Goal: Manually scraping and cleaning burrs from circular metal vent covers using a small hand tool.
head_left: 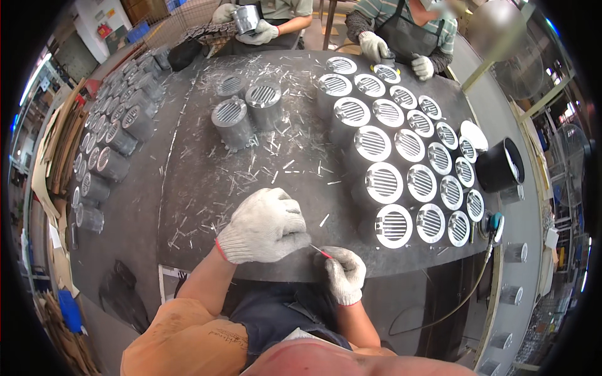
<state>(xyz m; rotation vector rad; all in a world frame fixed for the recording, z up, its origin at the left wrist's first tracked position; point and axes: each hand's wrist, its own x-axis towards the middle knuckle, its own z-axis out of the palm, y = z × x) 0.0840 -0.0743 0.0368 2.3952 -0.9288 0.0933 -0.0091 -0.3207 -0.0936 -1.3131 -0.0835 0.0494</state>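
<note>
My left hand, in a white knit glove with a red cuff edge, is closed above the near edge of the dark table. Whatever its fingers hold, if anything, is hidden. Just to the right and lower, my gloved right hand grips a thin tool with a red handle. The tool's slim metal tip points up and left toward the left hand's fingertips; I cannot tell if they touch. Beyond my hands, thin metal strips lie scattered, and three metal cylinders with slotted tops stand close together.
Many round slotted metal pieces stand in rows at right, near a black cup and a teal air tool with a hose. More cylinders stand at left. Two people with gloved hands work across the table.
</note>
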